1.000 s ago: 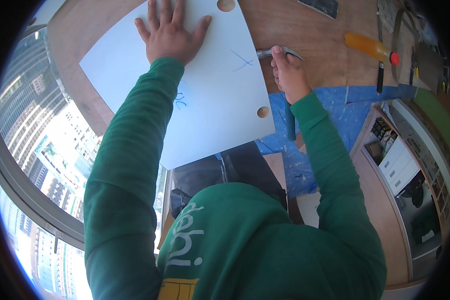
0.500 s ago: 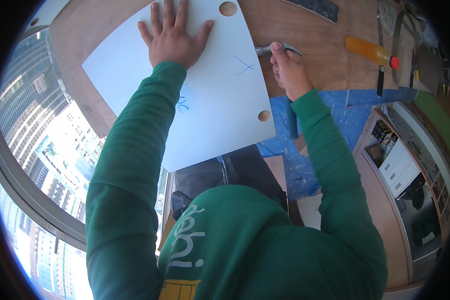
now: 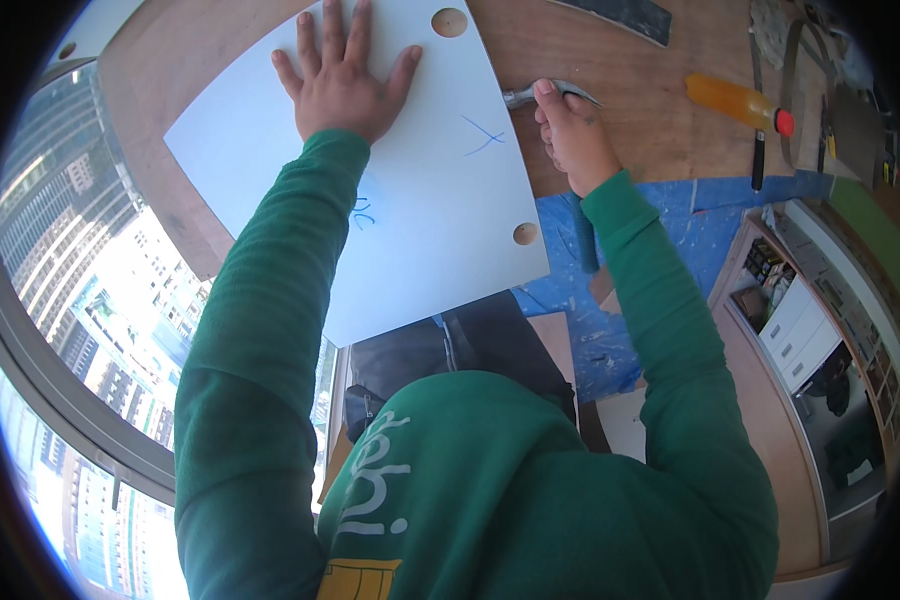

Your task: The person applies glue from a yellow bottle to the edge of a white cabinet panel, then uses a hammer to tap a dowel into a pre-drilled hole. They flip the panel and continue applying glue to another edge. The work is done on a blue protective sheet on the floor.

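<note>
A white panel [image 3: 430,210] with round holes and blue pen marks lies on a wooden worktop [image 3: 610,70]. My left hand [image 3: 345,75] presses flat on the panel's far part, fingers spread. My right hand [image 3: 570,135] is closed around a metal tool [image 3: 530,95] at the panel's right edge; the tool's tip touches or nearly touches that edge. Both arms wear green sleeves.
An orange-handled screwdriver [image 3: 735,100] lies on the worktop at the right, beside other tools and a strap [image 3: 795,80]. Blue sheeting [image 3: 660,230] covers the near right. A cabinet with shelves [image 3: 810,330] stands lower right. A window with city buildings [image 3: 60,270] fills the left.
My left hand has slid slightly farther up the panel. My right hand with the metal tool stays at the panel's right edge, barely shifted.
</note>
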Available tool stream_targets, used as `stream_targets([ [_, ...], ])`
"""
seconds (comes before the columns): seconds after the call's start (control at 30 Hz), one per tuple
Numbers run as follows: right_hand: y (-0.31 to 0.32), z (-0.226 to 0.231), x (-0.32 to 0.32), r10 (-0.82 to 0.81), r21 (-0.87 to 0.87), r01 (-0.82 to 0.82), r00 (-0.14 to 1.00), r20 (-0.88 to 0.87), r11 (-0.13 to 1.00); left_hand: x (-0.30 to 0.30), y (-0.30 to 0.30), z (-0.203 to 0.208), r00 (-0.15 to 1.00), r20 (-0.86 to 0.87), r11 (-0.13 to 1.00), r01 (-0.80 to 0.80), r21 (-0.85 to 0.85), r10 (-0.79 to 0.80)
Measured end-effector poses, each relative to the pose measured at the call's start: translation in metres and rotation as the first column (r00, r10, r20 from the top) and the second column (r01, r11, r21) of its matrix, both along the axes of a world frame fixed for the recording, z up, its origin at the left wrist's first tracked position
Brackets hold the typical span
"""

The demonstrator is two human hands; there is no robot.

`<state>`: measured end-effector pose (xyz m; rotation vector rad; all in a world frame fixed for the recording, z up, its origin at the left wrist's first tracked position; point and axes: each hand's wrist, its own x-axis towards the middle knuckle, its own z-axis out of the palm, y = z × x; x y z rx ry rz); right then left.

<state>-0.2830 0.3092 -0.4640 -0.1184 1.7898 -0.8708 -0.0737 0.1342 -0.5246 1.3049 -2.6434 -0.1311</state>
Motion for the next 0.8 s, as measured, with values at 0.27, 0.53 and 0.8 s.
stream_targets([
  [0.27, 0.016, -0.022, 0.001, 0.107, -0.032, -0.120, 0.956, -0.272, 0.992, -0.001, 0.001, 0.003, 1.000, 0.011, 1.000, -0.006, 0.012, 0.006],
  [0.53, 0.006, -0.013, -0.001, 0.036, 0.045, -0.032, 0.994, -0.103, 0.998, 0.000, 0.000, 0.000, 1.000, 0.013, 1.000, -0.001, 0.005, 0.001],
  [0.8, 0.006, -0.012, 0.002, 0.005, -0.071, -0.014, 0.993, -0.120, 0.997, -0.001, -0.001, 0.000, 1.000, 0.015, 1.000, -0.001, -0.003, 0.001],
])
